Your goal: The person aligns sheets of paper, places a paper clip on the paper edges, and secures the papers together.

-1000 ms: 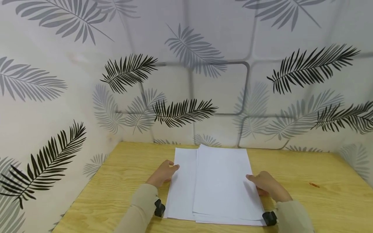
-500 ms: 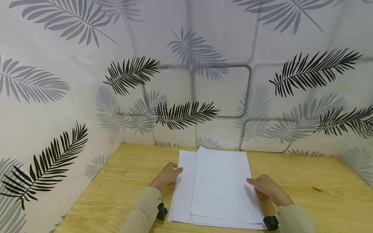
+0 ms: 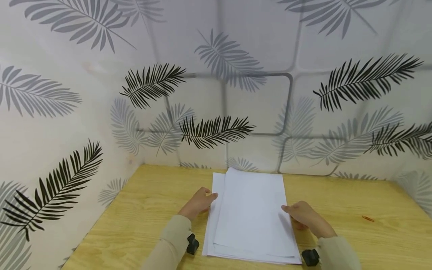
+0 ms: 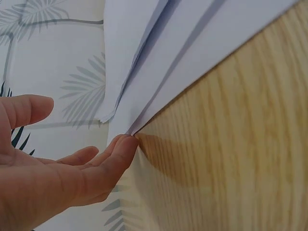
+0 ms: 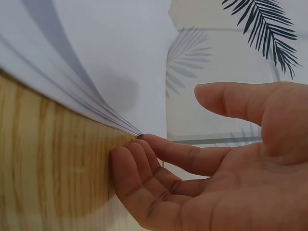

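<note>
A stack of white paper sheets (image 3: 253, 213) lies on the wooden table, its sheets unevenly aligned, with the lower ones sticking out on the left. My left hand (image 3: 199, 202) touches the stack's left edge; in the left wrist view its fingertips (image 4: 126, 142) meet the sheet edges and the thumb (image 4: 33, 108) is held apart. At the opposite edge is my right hand (image 3: 305, 215). Its bent fingers (image 5: 127, 166) press against the gathered edges in the right wrist view, and the thumb (image 5: 226, 98) stands off the paper.
An orange paper clip (image 3: 368, 218) lies on the table (image 3: 141, 210) to the right of the right hand. Behind the table rises a pale wall covering (image 3: 256, 101) with leaf prints. Each wrist wears a small black device, such as the left one (image 3: 192, 244).
My left hand has moved right, pushing the protruding lower sheets further under the upper ones. The strip showing on the left has narrowed. My right hand has shifted slightly left.
</note>
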Available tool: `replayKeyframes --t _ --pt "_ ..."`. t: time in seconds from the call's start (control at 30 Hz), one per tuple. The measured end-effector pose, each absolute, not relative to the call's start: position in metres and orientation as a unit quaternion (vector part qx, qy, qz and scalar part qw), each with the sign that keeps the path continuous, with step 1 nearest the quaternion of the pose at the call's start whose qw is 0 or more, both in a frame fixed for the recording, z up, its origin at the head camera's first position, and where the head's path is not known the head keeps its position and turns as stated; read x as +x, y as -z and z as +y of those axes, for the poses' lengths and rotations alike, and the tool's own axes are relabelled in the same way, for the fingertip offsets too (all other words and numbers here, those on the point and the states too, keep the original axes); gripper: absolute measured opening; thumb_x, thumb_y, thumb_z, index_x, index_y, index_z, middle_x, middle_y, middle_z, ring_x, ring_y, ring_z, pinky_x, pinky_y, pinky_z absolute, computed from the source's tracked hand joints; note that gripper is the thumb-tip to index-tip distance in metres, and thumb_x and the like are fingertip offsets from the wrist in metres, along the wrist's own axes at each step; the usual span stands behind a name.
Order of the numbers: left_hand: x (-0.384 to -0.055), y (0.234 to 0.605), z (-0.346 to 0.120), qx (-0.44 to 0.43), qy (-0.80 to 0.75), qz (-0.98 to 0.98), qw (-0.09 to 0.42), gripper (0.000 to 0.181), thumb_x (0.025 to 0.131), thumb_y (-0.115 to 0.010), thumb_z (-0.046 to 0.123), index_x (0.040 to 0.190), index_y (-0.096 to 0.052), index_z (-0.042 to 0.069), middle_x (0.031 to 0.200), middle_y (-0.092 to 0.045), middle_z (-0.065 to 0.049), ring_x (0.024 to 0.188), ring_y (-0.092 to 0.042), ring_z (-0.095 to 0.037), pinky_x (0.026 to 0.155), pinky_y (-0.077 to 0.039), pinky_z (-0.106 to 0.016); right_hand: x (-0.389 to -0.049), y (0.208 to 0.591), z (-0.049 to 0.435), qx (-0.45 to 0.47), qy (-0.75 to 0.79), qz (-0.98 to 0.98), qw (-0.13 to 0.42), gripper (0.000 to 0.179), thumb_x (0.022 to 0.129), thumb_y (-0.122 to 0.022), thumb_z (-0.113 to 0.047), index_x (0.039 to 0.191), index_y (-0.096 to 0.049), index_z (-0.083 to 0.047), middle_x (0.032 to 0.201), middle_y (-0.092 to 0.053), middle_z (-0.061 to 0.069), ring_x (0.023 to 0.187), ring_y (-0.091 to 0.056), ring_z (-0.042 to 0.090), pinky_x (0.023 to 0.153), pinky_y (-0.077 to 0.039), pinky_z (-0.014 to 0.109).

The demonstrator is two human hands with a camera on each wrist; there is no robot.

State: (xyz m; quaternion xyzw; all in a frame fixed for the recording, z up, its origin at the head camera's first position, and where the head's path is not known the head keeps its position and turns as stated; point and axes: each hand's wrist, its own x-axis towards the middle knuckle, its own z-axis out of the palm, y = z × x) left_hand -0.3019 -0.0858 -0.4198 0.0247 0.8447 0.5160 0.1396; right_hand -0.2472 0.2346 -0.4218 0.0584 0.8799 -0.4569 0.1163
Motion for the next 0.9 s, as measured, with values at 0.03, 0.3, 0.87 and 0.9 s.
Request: replayKeyframes --t 0.03,0.3,0.87,0.9 --pt "-0.302 0.420 -0.085 0.025 -0.516 0.845 0.139 0.054 0.100 -0.053 0.027 0.137 -0.036 -0.008 0.145 -0.033 -0.028 0.124 -0.045 -0.038 0.097 -0.042 -0.048 -0.248 0.422 0.234 0.059 0.456 0.880 0.117 0.049 0.098 -0.052 -0.027 0.056 -0.031 -0.016 0.049 -0.030 -0.005 0.043 -0.026 0.008 0.047 -0.031 0.022" --pt "-0.302 0.419 -0.075 0.015 -0.519 0.843 0.142 0.056 0.099 -0.052 0.027 0.139 -0.034 -0.008 0.145 -0.033 -0.028 0.117 -0.050 -0.034 0.096 -0.042 -0.047 -0.251 0.422 0.229 0.070 0.455 0.880 0.121 0.044 0.097 -0.053 -0.028 0.061 -0.032 -0.016 0.059 -0.033 -0.003 0.051 -0.032 0.009 0.053 -0.042 0.024" --pt "-0.298 0.421 -0.067 0.013 -0.534 0.835 0.129 0.054 0.099 -0.051 0.023 0.138 -0.032 -0.010 0.145 -0.032 -0.030 0.127 -0.042 -0.042 0.101 -0.037 -0.053 -0.249 0.422 0.225 0.052 0.474 0.869 0.134 0.047 0.098 -0.053 -0.028 0.058 -0.031 -0.016 0.055 -0.030 -0.005 0.051 -0.032 0.010 0.053 -0.034 0.024" --pt "-0.298 0.421 -0.065 0.011 -0.534 0.835 0.129 0.054 0.099 -0.051 0.023 0.138 -0.033 -0.009 0.145 -0.032 -0.030 0.127 -0.042 -0.043 0.101 -0.036 -0.054 -0.249 0.422 0.225 0.052 0.473 0.869 0.133 0.048 0.098 -0.053 -0.028 0.058 -0.031 -0.016 0.055 -0.030 -0.005 0.050 -0.032 0.010 0.053 -0.034 0.024"
